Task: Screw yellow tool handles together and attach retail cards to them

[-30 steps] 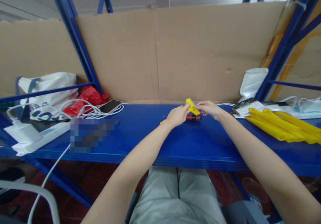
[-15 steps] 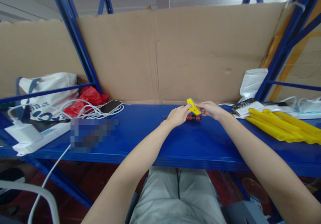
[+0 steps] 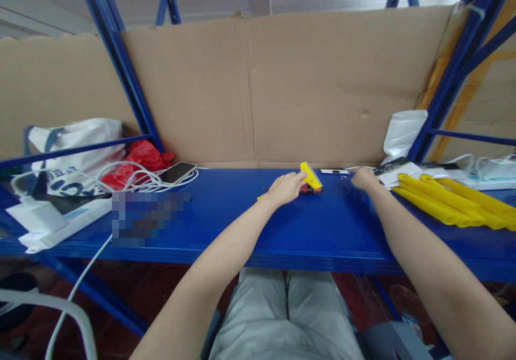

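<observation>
My left hand (image 3: 287, 187) is closed around a yellow scraper (image 3: 311, 176), whose wide head with a pale metal edge sticks out past the fingers at a slant. Under it lies a red-and-black screwdriver (image 3: 310, 189), its thin shaft running left behind the hand. My right hand (image 3: 365, 179) is apart from the scraper, low over the table, with the index finger stretched out to the left and nothing visible in it. Beside that fingertip lie several tiny silvery pieces (image 3: 344, 177), too small to make out. A flat black-and-white packet (image 3: 334, 171) is just behind them.
Yellow handle-like pieces (image 3: 447, 201) and printed cards (image 3: 399, 172) lie at the right of the blue table (image 3: 314, 231). On the left are a phone (image 3: 178, 172), white cables, a red bag (image 3: 149, 156) and a power strip (image 3: 68, 223). Cardboard (image 3: 314, 91) stands behind.
My right hand has let go of the scraper and moved right, to beside the tiny pieces. My left hand still holds the scraper, in nearly the same place.
</observation>
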`<state>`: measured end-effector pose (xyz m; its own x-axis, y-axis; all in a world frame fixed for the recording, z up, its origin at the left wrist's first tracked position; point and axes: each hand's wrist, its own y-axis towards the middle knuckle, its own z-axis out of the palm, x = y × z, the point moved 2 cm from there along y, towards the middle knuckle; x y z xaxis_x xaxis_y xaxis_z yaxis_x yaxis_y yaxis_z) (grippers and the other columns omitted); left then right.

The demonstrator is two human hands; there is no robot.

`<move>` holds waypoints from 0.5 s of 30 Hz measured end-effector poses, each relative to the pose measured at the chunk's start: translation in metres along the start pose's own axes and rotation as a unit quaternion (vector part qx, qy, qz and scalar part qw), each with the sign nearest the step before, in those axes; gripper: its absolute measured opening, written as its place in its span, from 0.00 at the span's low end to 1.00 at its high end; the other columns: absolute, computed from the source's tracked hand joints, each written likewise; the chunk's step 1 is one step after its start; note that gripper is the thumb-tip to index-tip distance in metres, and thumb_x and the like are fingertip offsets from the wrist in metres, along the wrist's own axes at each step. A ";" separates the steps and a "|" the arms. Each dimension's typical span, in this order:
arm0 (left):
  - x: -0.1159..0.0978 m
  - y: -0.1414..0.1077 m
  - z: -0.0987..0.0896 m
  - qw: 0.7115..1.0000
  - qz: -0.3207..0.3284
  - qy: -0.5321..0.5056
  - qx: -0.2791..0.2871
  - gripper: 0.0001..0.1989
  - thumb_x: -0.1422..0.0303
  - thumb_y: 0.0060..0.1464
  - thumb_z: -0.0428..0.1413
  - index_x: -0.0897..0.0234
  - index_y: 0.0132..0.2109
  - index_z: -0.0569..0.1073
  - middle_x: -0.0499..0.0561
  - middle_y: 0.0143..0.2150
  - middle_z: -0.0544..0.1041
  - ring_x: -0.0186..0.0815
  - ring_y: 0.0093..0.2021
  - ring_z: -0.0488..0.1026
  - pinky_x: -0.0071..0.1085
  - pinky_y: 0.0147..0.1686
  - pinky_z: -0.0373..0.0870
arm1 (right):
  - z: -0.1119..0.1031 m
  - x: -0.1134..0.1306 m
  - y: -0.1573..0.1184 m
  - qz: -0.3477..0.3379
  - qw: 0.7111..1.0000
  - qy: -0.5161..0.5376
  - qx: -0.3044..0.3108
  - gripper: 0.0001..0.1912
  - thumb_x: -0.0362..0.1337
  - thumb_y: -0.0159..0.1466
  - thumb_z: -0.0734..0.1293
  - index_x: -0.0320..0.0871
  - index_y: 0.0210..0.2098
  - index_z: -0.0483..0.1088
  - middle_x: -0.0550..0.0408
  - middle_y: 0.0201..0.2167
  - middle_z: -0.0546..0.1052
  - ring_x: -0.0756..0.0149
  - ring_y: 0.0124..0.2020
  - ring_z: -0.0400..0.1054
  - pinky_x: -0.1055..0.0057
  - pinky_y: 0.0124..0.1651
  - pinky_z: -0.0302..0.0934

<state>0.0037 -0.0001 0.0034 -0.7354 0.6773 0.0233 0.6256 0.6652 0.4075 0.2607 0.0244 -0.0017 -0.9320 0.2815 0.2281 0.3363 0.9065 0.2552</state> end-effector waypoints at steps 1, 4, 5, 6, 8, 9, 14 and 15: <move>-0.001 0.000 0.000 1.000 -0.002 0.000 0.003 0.14 0.65 0.61 0.41 0.62 0.49 0.65 0.55 0.44 0.73 0.40 0.43 0.72 0.31 0.38 0.66 | 0.004 -0.004 0.001 0.013 1.000 -0.009 0.017 0.26 0.28 0.56 0.58 0.44 0.55 0.66 0.43 0.57 0.64 0.47 0.58 0.56 0.53 0.53 0.55; -0.002 -0.001 0.000 1.000 -0.006 -0.003 0.013 0.13 0.66 0.61 0.41 0.62 0.49 0.64 0.55 0.45 0.73 0.40 0.43 0.72 0.32 0.38 0.66 | 0.013 -0.008 0.003 0.011 0.998 -0.027 0.051 0.25 0.31 0.58 0.58 0.46 0.54 0.66 0.44 0.58 0.63 0.47 0.59 0.54 0.51 0.55 0.54; -0.002 -0.001 0.000 1.000 -0.006 -0.004 0.015 0.13 0.66 0.61 0.41 0.62 0.49 0.64 0.55 0.45 0.73 0.40 0.44 0.72 0.32 0.39 0.66 | 0.015 -0.007 0.004 0.003 0.998 -0.031 0.054 0.24 0.32 0.58 0.58 0.47 0.54 0.67 0.45 0.58 0.62 0.47 0.59 0.54 0.50 0.55 0.53; -0.002 -0.001 0.001 1.000 -0.005 -0.005 0.016 0.13 0.66 0.61 0.42 0.62 0.49 0.64 0.55 0.46 0.73 0.40 0.44 0.72 0.32 0.39 0.66 | 0.017 -0.006 0.004 -0.005 0.998 -0.034 0.054 0.24 0.33 0.59 0.58 0.48 0.54 0.67 0.45 0.58 0.62 0.46 0.59 0.54 0.48 0.55 0.52; -0.002 -0.001 0.001 1.000 -0.004 -0.006 0.018 0.12 0.66 0.61 0.42 0.61 0.49 0.64 0.55 0.46 0.73 0.39 0.45 0.72 0.32 0.40 0.66 | 0.019 -0.003 0.004 -0.014 0.998 -0.038 0.055 0.24 0.34 0.59 0.57 0.49 0.54 0.67 0.45 0.59 0.61 0.46 0.59 0.53 0.45 0.55 0.50; -0.002 -0.001 0.002 1.000 -0.004 -0.007 0.019 0.12 0.66 0.61 0.42 0.61 0.49 0.65 0.55 0.46 0.73 0.39 0.45 0.72 0.32 0.40 0.66 | 0.019 -0.001 0.004 -0.016 0.997 -0.038 0.058 0.24 0.33 0.60 0.56 0.49 0.54 0.67 0.45 0.59 0.61 0.45 0.59 0.53 0.44 0.55 0.50; -0.003 -0.001 0.002 1.000 -0.004 -0.016 0.021 0.12 0.67 0.60 0.42 0.62 0.48 0.65 0.56 0.45 0.74 0.40 0.45 0.72 0.33 0.40 0.67 | 0.018 0.005 0.001 -0.027 0.998 -0.035 0.055 0.21 0.34 0.60 0.57 0.47 0.52 0.69 0.44 0.58 0.62 0.45 0.59 0.52 0.44 0.55 0.50; -0.004 -0.001 0.002 1.000 -0.004 -0.019 0.020 0.12 0.67 0.60 0.42 0.62 0.48 0.65 0.56 0.45 0.74 0.40 0.45 0.72 0.34 0.40 0.67 | 0.017 0.006 0.001 -0.029 0.998 -0.033 0.047 0.20 0.34 0.60 0.57 0.46 0.50 0.70 0.43 0.57 0.63 0.46 0.58 0.54 0.45 0.54 0.51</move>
<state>0.0061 -0.0027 0.0014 -0.7303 0.6829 -0.0140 0.6307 0.6821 0.3700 0.2531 0.0321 -0.0162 -0.9575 0.2451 0.1523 0.2702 0.9467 0.1754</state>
